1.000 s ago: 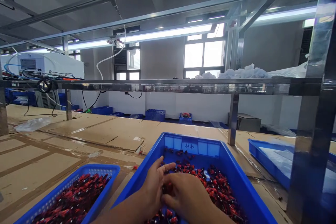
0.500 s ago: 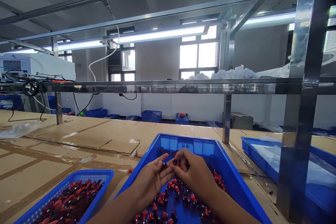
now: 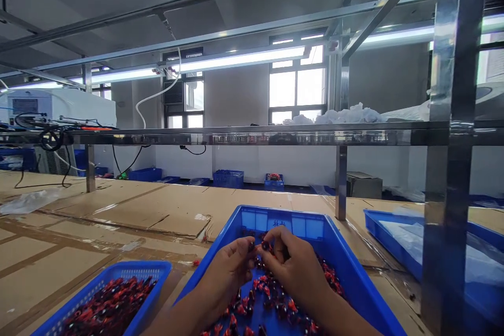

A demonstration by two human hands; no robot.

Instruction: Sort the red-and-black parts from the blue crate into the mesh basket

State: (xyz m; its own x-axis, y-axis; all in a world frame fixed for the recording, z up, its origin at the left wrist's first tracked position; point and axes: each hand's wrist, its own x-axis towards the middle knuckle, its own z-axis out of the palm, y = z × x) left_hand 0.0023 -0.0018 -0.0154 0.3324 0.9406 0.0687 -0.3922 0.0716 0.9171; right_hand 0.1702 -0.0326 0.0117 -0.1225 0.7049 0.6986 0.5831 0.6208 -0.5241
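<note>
Narrow pinches, left hand [image 3: 230, 275] and right hand [image 3: 294, 268] each on one small part [image 3: 265, 245], above loose red-and-black parts [image 3: 268, 291] in blue tray [image 3: 275, 219]; light, stiff-looking, easy to drop, best gripped at dark end; more in basket [image 3: 114, 272] left of tray.

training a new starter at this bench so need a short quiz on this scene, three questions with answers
1. True or false: the left hand and the right hand are both over the large blue plastic crate.

2. Multiple choice: what fills the small blue plastic mesh basket at lower left?
A) small red-and-black parts
B) clear plastic film
C) cardboard scraps

3. Short answer: which hand is nearer the small blue plastic mesh basket?

Key: 1 true; 2 A; 3 the left hand
</note>
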